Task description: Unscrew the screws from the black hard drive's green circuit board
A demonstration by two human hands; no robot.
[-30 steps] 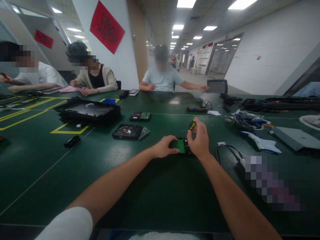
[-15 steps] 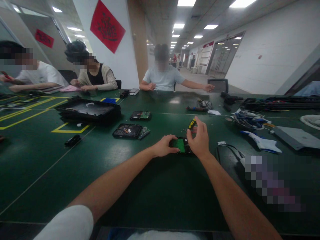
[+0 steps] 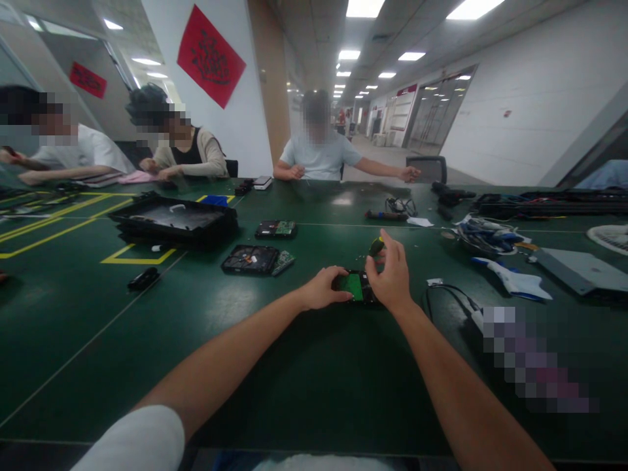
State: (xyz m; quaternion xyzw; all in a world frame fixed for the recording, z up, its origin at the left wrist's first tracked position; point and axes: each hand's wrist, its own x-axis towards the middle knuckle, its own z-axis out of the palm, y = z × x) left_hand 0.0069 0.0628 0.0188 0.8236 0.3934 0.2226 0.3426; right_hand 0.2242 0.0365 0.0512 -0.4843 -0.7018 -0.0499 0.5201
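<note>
A small black hard drive with a green circuit board (image 3: 354, 286) lies on the dark green table (image 3: 275, 366) in front of me. My left hand (image 3: 324, 288) presses on its left edge and steadies it. My right hand (image 3: 392, 275) is closed around a screwdriver with a yellow-and-black handle (image 3: 377, 246), held upright over the drive's right side. The screwdriver's tip is hidden behind my fingers.
Two more opened drives (image 3: 250, 259) (image 3: 275, 228) lie to the left, beside a black tray (image 3: 171, 219). A black cable (image 3: 449, 297) and white-blue part (image 3: 515, 281) sit at right, tangled wires (image 3: 485, 235) beyond. Three people sit along the far side.
My right hand has shifted slightly and turned the screwdriver handle. The left hand stays on the drive. The person opposite has stretched an arm further out.
</note>
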